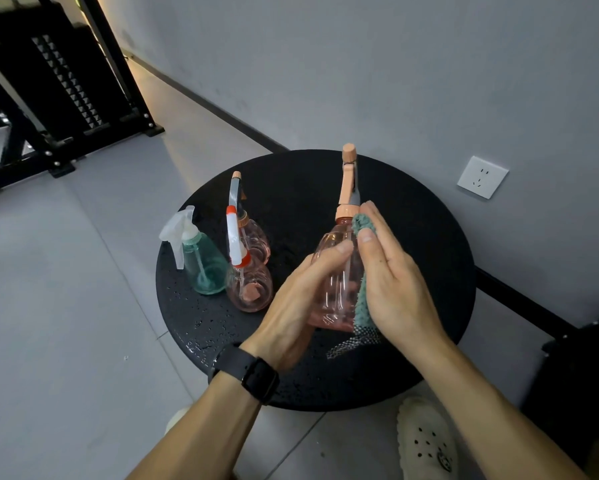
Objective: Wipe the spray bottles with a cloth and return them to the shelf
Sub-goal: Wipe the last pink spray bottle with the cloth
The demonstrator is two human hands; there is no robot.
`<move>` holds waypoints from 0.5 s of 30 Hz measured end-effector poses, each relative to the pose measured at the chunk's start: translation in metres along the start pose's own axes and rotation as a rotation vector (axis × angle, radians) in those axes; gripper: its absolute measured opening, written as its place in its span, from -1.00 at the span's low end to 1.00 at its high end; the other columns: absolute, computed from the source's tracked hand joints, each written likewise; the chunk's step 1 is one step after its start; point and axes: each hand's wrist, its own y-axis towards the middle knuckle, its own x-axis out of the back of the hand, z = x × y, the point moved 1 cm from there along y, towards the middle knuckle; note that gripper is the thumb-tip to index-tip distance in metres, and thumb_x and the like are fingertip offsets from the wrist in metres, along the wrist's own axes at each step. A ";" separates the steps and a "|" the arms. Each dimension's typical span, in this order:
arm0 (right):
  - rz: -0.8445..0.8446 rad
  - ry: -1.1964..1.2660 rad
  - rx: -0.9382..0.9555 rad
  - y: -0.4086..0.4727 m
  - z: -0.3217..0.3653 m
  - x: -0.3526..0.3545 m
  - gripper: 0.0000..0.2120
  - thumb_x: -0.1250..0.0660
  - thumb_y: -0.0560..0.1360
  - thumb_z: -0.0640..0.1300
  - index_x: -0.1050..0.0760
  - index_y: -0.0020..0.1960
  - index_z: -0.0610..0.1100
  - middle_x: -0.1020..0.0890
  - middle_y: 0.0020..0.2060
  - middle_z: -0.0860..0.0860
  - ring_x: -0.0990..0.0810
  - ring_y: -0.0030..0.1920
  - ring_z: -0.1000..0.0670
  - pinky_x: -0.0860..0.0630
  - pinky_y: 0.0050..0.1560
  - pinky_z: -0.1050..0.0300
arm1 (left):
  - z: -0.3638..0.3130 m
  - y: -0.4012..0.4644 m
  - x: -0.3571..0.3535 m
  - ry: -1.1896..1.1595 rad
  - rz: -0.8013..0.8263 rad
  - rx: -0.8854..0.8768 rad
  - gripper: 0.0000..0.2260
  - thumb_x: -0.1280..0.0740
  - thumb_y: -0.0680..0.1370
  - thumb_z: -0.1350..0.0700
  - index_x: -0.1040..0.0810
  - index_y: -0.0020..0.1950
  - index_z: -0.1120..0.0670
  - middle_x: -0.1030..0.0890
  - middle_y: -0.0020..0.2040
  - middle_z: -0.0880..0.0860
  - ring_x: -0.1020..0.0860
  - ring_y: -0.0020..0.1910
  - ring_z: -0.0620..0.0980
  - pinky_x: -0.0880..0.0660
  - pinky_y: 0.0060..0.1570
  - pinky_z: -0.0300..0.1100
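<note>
A pink spray bottle (336,271) with an orange nozzle is held above the round black table (412,244). My left hand (298,303) grips its body from the left. My right hand (391,275) presses a green cloth (363,299) against the bottle's right side, fingers straight along it. Three more bottles stand at the table's left: a teal bottle (204,265) with a white trigger, a pink bottle (249,285) with a red-and-white trigger, and behind it another pink bottle (256,237) with a grey-and-orange head.
The tabletop is speckled with water drops. A black metal rack (66,81) stands at the upper left on the tiled floor. A grey wall with a white socket (482,177) rises behind the table. A pale clog (426,441) shows at the bottom.
</note>
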 end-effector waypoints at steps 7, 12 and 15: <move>0.006 0.041 -0.026 -0.004 -0.003 -0.006 -0.57 -0.01 0.67 0.03 -0.14 0.54 0.11 -0.29 0.48 0.16 -0.30 0.44 0.18 -0.32 0.44 0.04 | -0.001 0.004 0.002 -0.079 -0.058 -0.046 -0.68 -0.38 0.54 -0.11 -0.66 0.16 0.07 -0.71 0.00 0.12 -0.69 -0.07 0.09 -0.61 -0.07 -0.03; -0.009 0.106 -0.020 -0.014 -0.003 -0.015 -0.56 -0.02 0.66 0.03 -0.17 0.53 0.07 -0.30 0.47 0.18 -0.27 0.42 0.27 -0.30 0.44 0.15 | -0.007 0.004 0.001 -0.235 -0.097 -0.118 -0.81 -0.27 0.62 0.01 -0.62 0.04 0.08 -0.65 -0.25 0.01 -0.61 -0.35 -0.08 -0.54 -0.38 -0.26; -0.043 0.131 -0.021 -0.012 -0.004 -0.014 -0.59 -0.03 0.67 0.02 -0.25 0.51 0.05 -0.42 0.41 0.13 -0.38 0.38 0.20 -0.39 0.38 0.07 | -0.005 0.005 0.000 -0.274 -0.085 -0.118 -0.75 -0.25 0.62 -0.02 -0.61 0.09 0.11 -0.66 -0.21 0.03 -0.63 -0.33 -0.06 -0.55 -0.39 -0.25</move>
